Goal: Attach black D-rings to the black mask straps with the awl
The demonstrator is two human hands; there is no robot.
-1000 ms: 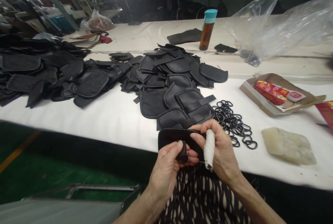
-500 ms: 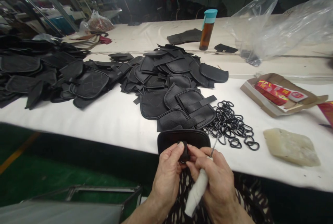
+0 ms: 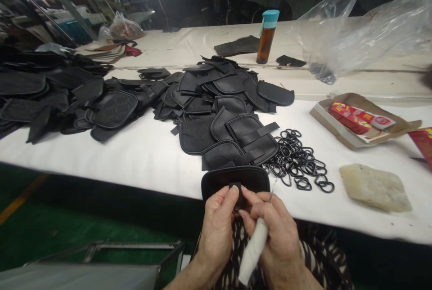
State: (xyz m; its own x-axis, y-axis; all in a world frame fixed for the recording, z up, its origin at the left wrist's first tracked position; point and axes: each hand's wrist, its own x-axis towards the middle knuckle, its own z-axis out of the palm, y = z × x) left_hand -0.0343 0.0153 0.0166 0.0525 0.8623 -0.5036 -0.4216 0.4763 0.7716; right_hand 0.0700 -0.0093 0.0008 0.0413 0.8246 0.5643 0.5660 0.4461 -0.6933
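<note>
A black leather piece [image 3: 216, 177] with a piped edge rests at the table's front edge, a short black strap [image 3: 240, 198] standing out from it. My left hand [image 3: 219, 218] is closed, its thumb pressing on the strap. From the other side, the thumb and forefinger of my right hand [image 3: 276, 222] touch the strap. That hand also grips an awl with a white wrapped handle [image 3: 253, 249], its thin metal shaft pointing up between the fingers. Black D-rings [image 3: 299, 164] lie heaped just beyond my right hand. Exactly how the strap is folded is hidden by my fingers.
More black pieces [image 3: 199, 132] are piled across the table to the left and centre. At right are a pale block [image 3: 374, 187] and an open cardboard box [image 3: 324, 112] with red packets. A bottle [image 3: 267, 36] and clear plastic bags [image 3: 371, 33] stand farther back.
The view has shifted slightly, so everything sits a little farther left. Both hands keep their hold at the strap, with only slight finger movement.
</note>
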